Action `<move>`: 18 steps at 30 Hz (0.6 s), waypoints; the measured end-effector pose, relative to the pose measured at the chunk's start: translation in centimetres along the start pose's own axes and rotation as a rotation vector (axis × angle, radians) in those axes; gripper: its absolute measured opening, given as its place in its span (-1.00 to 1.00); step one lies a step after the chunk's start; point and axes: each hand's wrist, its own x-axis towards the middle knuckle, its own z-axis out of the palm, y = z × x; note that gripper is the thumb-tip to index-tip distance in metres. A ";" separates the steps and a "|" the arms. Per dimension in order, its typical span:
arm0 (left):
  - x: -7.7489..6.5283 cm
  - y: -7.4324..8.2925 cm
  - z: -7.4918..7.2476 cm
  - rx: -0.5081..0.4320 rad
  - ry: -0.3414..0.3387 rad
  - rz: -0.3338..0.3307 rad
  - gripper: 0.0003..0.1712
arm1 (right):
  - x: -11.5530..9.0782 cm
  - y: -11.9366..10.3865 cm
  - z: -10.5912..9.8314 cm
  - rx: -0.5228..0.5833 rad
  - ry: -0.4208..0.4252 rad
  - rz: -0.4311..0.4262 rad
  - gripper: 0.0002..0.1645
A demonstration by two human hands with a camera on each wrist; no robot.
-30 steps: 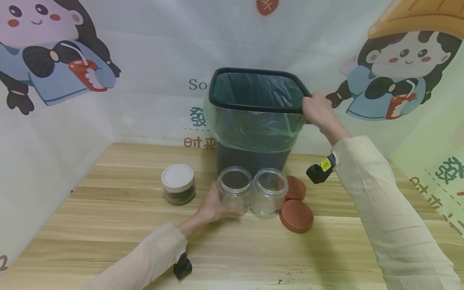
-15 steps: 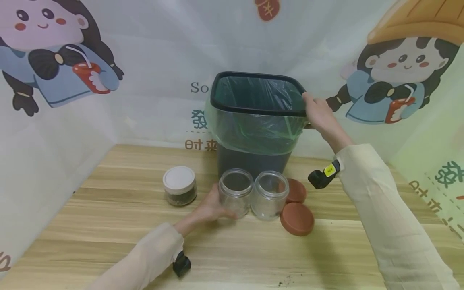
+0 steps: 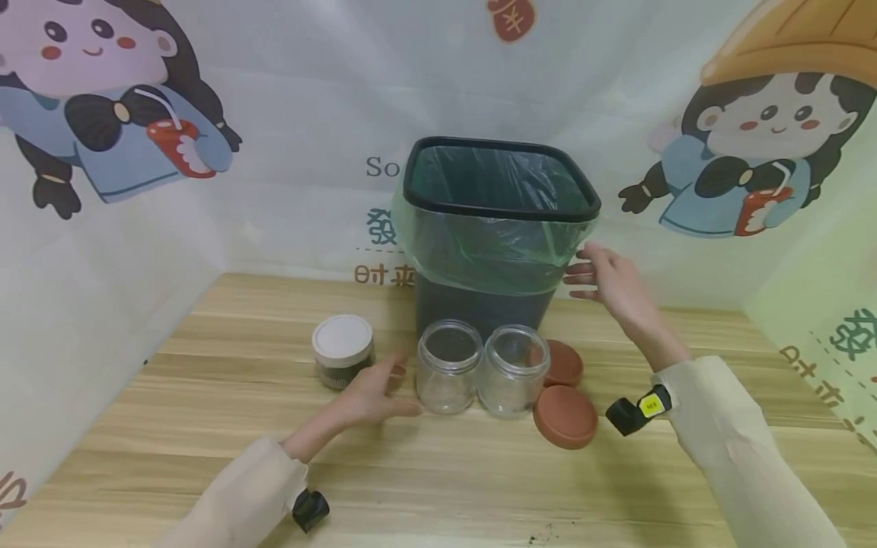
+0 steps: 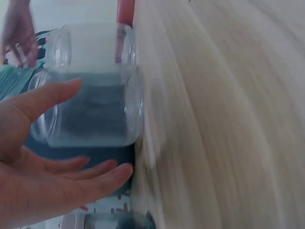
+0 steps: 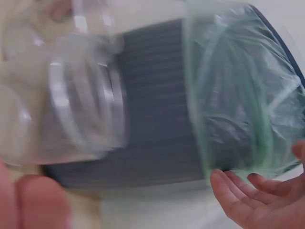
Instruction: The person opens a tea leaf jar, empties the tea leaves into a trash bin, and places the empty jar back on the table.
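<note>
Two clear lidless jars stand side by side, the left jar (image 3: 448, 377) and the right jar (image 3: 510, 380). My left hand (image 3: 366, 392) is just left of the left jar, thumb and fingers spread; in the left wrist view a gap shows between the fingers (image 4: 102, 179) and the glass. Behind the jars stands a dark trash can (image 3: 479, 304) lined with a green translucent bag (image 3: 493, 255). My right hand (image 3: 617, 285) is beside the can's right side below the rim, fingers loosely extended toward the bag and holding nothing.
A white-lidded jar with dark contents (image 3: 342, 350) stands behind the left hand. Two reddish-brown lids, one in front (image 3: 565, 416) and one behind (image 3: 563, 364), lie right of the clear jars. Dark crumbs (image 3: 544, 535) dot the wooden table (image 3: 438, 487). A printed cloth hangs behind.
My right hand has let go of the trash can's rim and dropped lower beside it. The left hand has released the left clear jar and drawn back leftward. The jars stay in place.
</note>
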 end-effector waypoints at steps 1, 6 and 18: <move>-0.2 -0.3 -0.2 -0.007 -0.018 0.024 -0.20 | -0.4 0.4 0.3 -0.017 -0.014 0.002 -0.32; -1.0 -1.6 -1.8 -0.084 -0.133 0.134 -0.34 | -1.9 1.8 2.1 -0.083 -0.089 -0.060 -0.50; -3.4 -2.9 -6.7 -0.172 -0.284 0.142 -0.42 | -3.3 1.5 8.7 -0.020 -0.156 -0.303 -0.70</move>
